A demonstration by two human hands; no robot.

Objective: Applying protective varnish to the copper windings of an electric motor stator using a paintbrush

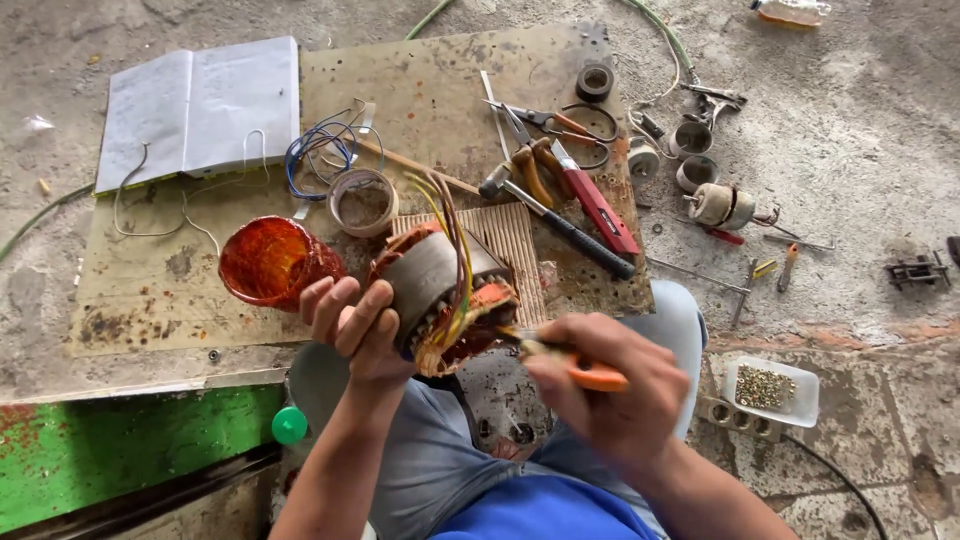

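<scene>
Far left: open notebook (200, 108) flat on the board (150, 290), orange coil (272, 262) beside it. Centre: left hand (355, 325), fingers wrapped around the motor stator (440, 295), held tilted above the lap. Right hand (610, 390) pinched tight on an orange-handled tool (585, 373), tip touching the stator's windings. Further right: hammer (565, 225), scissors (545, 120), tray of screws (768, 388).

bare forearms, blue shirt, grey-blue trousers
</scene>
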